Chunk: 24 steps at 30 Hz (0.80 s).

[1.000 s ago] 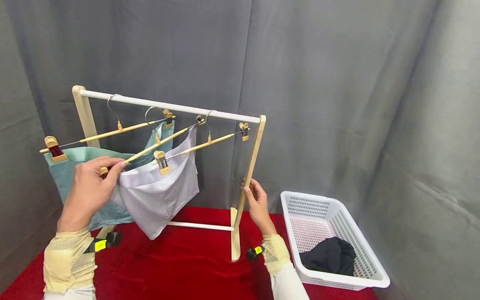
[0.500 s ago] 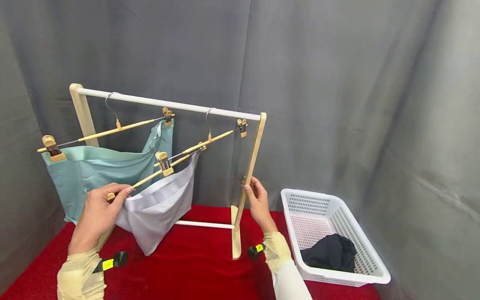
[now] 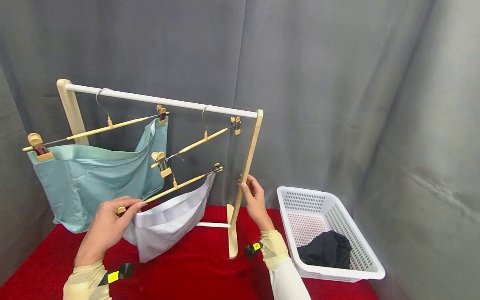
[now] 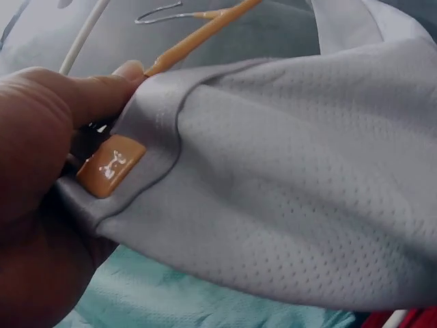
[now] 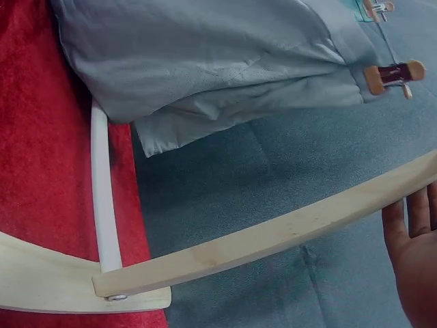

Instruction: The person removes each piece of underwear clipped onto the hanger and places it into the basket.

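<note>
My left hand grips the near end of a clip hanger, by its clip. Pale grey shorts hang from that hanger, clipped at both ends of the waistband. The hanger is off the rail, below and in front of it; its hook shows in the left wrist view. My right hand holds the right upright of a small wooden clothes rack, thumb in front. Teal shorts hang on another hanger at the rail's left. A bare clip hanger hangs farther right.
A white plastic basket stands right of the rack, with a dark crumpled cloth inside. The rack's white rail runs across the top. Red cloth covers the table, and a grey curtain hangs behind.
The hanger with the pale grey shorts has come off the rail and moved down and right in my left hand, passing below the bare hanger. My right hand stays on the upright.
</note>
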Each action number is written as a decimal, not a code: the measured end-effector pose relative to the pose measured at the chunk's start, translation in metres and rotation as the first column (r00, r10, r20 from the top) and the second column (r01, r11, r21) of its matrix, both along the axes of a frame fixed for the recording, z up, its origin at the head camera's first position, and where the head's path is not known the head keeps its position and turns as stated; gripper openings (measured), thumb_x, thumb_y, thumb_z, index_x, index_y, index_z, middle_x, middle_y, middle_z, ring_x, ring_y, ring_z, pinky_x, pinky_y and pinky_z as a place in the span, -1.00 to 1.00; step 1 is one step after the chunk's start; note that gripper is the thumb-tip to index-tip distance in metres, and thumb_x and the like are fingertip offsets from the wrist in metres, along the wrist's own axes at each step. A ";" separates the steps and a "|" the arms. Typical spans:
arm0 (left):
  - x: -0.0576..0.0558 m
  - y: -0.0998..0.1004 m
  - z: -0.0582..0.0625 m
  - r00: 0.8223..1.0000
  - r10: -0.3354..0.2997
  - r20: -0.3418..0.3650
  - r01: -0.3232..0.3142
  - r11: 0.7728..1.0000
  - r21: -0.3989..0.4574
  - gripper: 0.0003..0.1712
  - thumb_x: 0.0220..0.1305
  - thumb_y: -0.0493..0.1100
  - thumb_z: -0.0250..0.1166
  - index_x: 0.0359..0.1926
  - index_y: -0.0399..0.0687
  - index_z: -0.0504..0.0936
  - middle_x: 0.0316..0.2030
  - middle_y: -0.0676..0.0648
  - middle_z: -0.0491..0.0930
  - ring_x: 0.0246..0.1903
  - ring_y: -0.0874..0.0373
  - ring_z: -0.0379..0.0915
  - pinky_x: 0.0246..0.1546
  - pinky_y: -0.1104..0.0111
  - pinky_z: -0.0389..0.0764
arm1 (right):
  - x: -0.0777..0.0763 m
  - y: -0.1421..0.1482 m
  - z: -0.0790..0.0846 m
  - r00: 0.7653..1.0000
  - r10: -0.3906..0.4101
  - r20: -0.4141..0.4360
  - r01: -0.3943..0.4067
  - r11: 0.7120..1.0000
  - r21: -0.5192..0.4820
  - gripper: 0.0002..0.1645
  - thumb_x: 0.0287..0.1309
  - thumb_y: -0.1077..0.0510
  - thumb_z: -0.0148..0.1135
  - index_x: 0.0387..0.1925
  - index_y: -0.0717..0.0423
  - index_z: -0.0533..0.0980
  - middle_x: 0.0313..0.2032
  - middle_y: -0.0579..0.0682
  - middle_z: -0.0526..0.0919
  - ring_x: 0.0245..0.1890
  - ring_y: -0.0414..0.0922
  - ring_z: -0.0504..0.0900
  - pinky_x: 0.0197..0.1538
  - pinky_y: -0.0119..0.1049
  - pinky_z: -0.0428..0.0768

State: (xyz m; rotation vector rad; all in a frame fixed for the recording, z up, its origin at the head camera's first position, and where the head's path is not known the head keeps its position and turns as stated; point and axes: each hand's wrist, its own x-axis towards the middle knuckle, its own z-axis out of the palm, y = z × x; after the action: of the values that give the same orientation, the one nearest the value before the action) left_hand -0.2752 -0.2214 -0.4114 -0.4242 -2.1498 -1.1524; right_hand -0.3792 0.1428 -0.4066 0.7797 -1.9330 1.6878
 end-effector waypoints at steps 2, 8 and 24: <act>0.000 0.004 0.001 0.999 -0.026 0.020 0.026 1.000 -0.005 -0.90 0.14 -0.16 0.27 -0.32 0.00 0.69 -0.42 0.07 0.61 -0.41 0.30 0.44 -0.38 0.57 0.41 | 0.000 0.000 0.000 1.000 -0.003 -0.003 0.003 1.000 -0.002 -0.58 0.26 0.27 -0.02 0.08 0.49 0.29 -0.13 0.21 0.54 -0.06 0.24 0.49 -0.04 -0.29 0.49; -0.003 0.008 -0.001 0.995 -0.090 0.043 0.090 0.996 -0.014 -0.89 0.11 -0.21 0.28 -0.31 0.03 0.70 -0.41 0.08 0.61 -0.40 0.27 0.46 -0.34 0.56 0.43 | -0.001 0.001 0.002 1.000 -0.001 0.019 0.001 1.000 0.003 -0.58 0.28 0.23 -0.03 0.10 0.39 0.31 -0.08 0.34 0.50 -0.04 0.22 0.47 -0.03 -0.32 0.47; 0.017 0.029 0.020 0.967 -0.242 -0.078 0.241 0.970 -0.020 -0.85 0.03 -0.40 0.28 -0.35 -0.15 0.69 -0.42 -0.05 0.63 -0.42 0.22 0.48 -0.35 0.53 0.42 | 0.008 0.005 0.006 0.998 -0.035 0.058 0.032 0.998 0.055 -0.57 0.25 0.23 0.02 0.12 0.34 0.35 -0.07 0.25 0.53 -0.10 -0.13 0.52 -0.03 -0.32 0.47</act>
State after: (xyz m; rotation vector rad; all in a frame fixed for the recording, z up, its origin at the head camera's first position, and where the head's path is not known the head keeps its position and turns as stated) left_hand -0.2587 -0.1925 -0.3913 -0.7419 -2.0771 -1.2340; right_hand -0.3708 0.1476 -0.4005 0.7209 -2.0278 1.6624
